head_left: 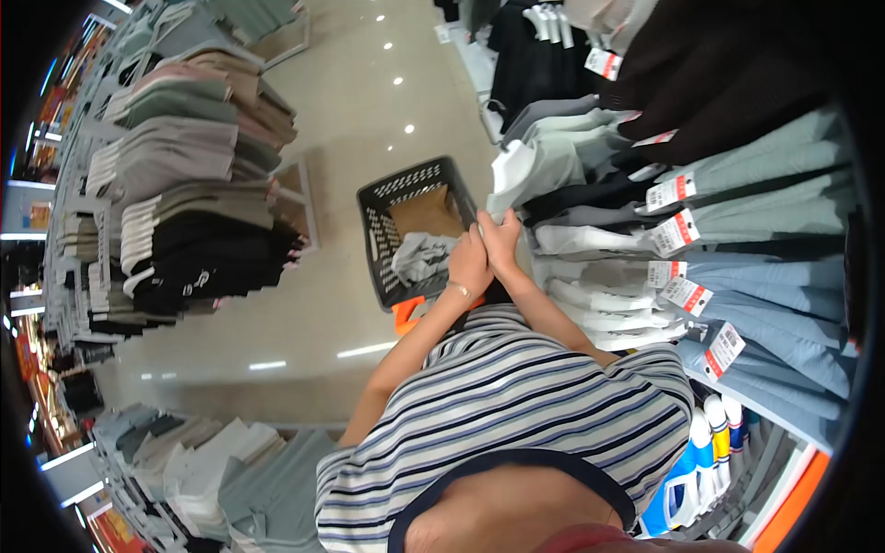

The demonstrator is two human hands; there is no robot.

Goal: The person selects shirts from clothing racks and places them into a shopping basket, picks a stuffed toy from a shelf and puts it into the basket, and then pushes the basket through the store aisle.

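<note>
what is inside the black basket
The black basket holds a crumpled whitish item and, beyond it, a brown item; their exact kinds are unclear. The left hand blocks part of the basket's right side, and anything beneath the two items is hidden.

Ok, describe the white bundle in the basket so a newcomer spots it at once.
Start from the striped shirt and look just ahead to the dark basket with holes in its walls. Inside, on the side nearer the shirt, lies the bundle. It is crumpled and whitish with dark marks, whereas the piece beside it is brown.
</note>
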